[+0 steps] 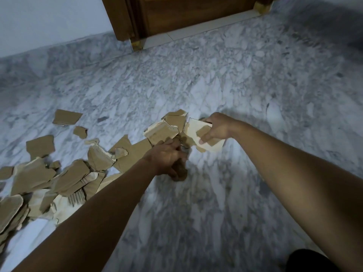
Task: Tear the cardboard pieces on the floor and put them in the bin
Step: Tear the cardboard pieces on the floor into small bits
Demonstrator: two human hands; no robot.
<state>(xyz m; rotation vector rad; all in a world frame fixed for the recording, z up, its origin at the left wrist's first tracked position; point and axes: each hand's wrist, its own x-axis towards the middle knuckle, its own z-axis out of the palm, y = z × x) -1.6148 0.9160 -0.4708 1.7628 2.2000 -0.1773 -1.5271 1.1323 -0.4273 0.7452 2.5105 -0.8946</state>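
My left hand [169,158] is closed on a bunch of torn brown cardboard pieces [163,131] held above the marble floor. My right hand [216,128] grips a pale, white-faced cardboard piece [193,127] just to the right of that bunch, and the two touch. Several more torn cardboard pieces [64,179] lie scattered in a heap on the floor at the left, with a few loose ones [66,117] farther back. No bin is in view.
Grey-white marble floor [235,85] stretches ahead and to the right. A brown wooden door [186,14] with its frame stands at the back, beside a pale wall [49,18]. A dark shape [312,261] sits at the bottom right edge.
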